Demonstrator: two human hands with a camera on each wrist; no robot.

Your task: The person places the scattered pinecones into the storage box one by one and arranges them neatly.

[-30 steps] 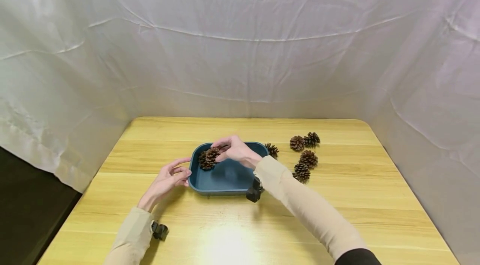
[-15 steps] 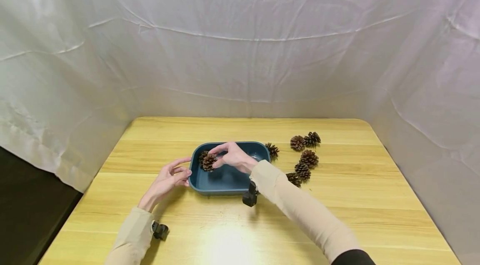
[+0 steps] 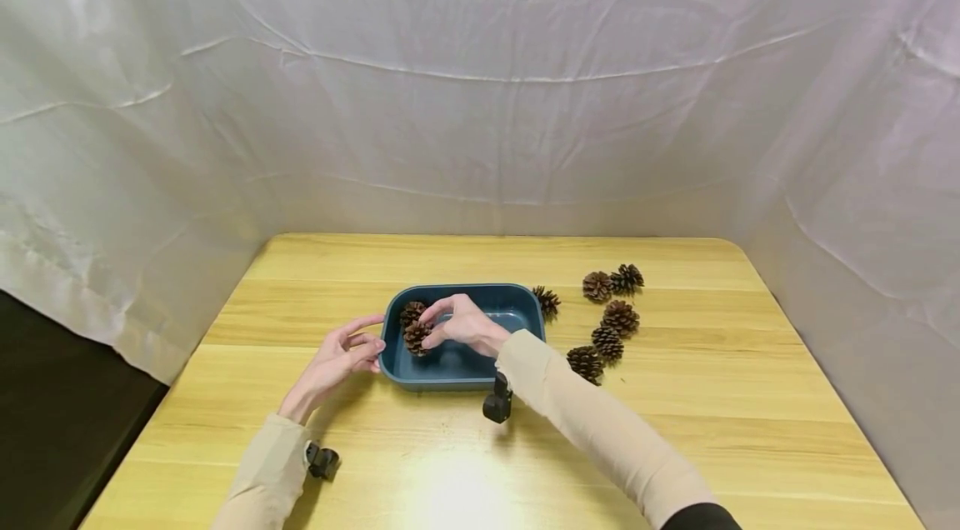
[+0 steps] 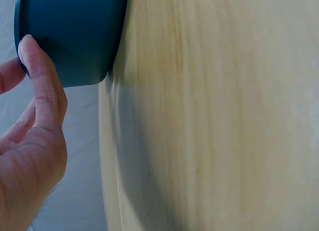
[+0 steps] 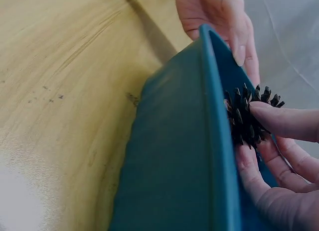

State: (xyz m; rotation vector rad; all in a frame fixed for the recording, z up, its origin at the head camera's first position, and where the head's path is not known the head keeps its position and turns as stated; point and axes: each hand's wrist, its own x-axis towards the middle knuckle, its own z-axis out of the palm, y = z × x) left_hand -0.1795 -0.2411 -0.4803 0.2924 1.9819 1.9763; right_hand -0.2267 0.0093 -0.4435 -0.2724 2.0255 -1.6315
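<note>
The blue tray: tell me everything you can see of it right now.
The blue tray is a dark teal, rounded-corner rectangular dish with raised walls, smooth and matte, plastic by the look. It sits flat on the wooden table, left of the loose cones. The left hand touches its left wall from outside. The right hand reaches inside, pinching a pine cone near the left end; a second cone lies just behind it.

Bright, even overhead light; white glare patch on the worktop [image 3: 457, 488] near edge; soft shadows under sleeves; wrist views smeared, edges bowed.
</note>
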